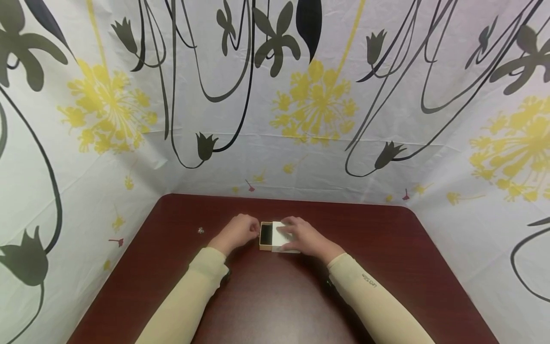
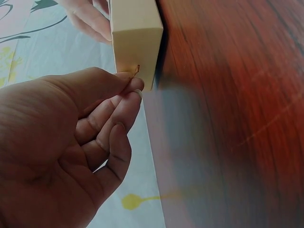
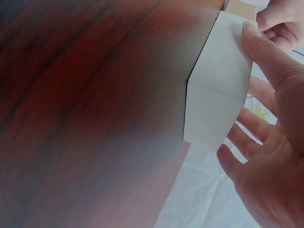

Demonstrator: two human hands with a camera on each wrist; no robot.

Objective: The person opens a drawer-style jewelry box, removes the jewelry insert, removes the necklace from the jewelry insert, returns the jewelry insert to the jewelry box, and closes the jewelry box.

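A small slide-out box lies on the table, its white sleeve (image 1: 280,242) to the right and its tan inner tray (image 1: 265,248) partly out to the left, with a dark inside. At the tray's end, my left hand (image 1: 238,231) pinches a tiny thin pull loop (image 2: 137,69) between thumb and fingertips. My right hand (image 1: 307,239) grips the sleeve. In the right wrist view its thumb (image 3: 259,42) lies along one side of the white sleeve (image 3: 221,57), with the fingers spread on the opposite side, partly hidden.
A small shiny cluster (image 1: 200,230), too small to make out, lies left of my left hand. The dark red table (image 1: 343,215) ends at a back edge near a white floral cloth (image 1: 266,162), which also hangs at both sides.
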